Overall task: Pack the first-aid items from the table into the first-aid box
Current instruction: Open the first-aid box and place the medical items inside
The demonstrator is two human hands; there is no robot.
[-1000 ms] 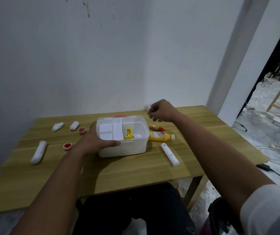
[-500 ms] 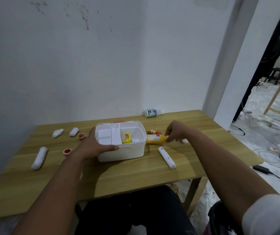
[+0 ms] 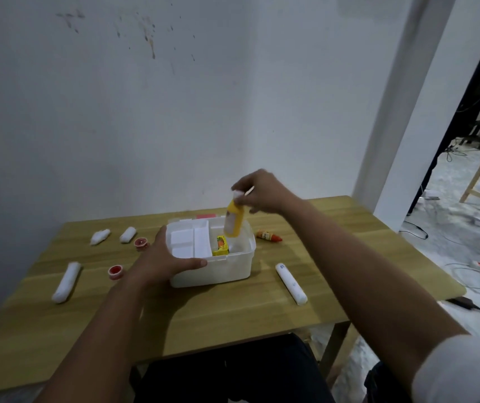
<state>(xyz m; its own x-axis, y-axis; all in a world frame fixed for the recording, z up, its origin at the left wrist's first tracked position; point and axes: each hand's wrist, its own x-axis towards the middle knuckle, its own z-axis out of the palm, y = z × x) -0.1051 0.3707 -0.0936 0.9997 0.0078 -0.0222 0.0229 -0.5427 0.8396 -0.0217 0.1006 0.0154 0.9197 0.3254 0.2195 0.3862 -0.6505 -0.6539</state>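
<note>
I hold the yellow bottle point(image 3: 234, 221) by its white cap, pinched in my right hand point(image 3: 262, 193), hanging upright over the open first-aid box point(image 3: 212, 267) at frame centre. My left hand point(image 3: 164, 257) grips the box's near-left rim. 1 white tube point(image 3: 291, 284) lies right of it on the tabletop point(image 3: 233, 321).

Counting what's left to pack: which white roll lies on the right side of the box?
The long white roll with printed marks, alone right of the first-aid box; the other three lie on its left.
</note>
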